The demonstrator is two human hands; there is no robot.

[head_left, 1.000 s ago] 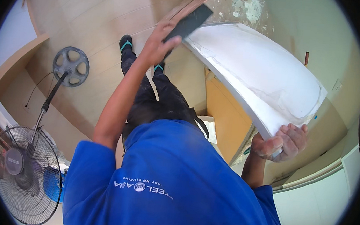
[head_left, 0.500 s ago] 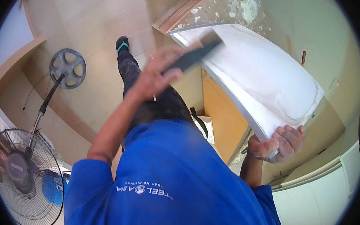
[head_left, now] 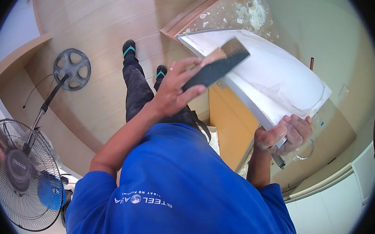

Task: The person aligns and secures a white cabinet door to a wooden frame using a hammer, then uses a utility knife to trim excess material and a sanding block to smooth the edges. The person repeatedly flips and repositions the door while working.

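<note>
Fingers of the left hand (head_left: 171, 94) are wrapped around the near end of a dark, flat sanding board (head_left: 220, 72), thumb along one edge and the others across the opposite edge; this hold seems meant to leave the far end free. That far end overlaps a white panel (head_left: 276, 64) in the view, but whether the 2 touch cannot be told. Fingers of the right hand (head_left: 286, 135) are clamped over the panel's near right corner, a grip that likely steadies it against shifting.

The panel lies in front of the person, slanting from the right hand up and leftward toward a paint-splashed surface (head_left: 228, 14) with wooden trim. It is long and bowed, matte and chalky white, with faint greyish smudges toward the held corner and a plain grey edge facing the person.

Below that edge is a tan board (head_left: 228, 123), perhaps part of the support, though no contact shows. Farther out, 2 dark slippers (head_left: 129, 49) with teal straps are on the pale floor (head_left: 111, 22). Well apart at left is a pedestal fan (head_left: 19, 169), possibly placed there for moving air.
</note>
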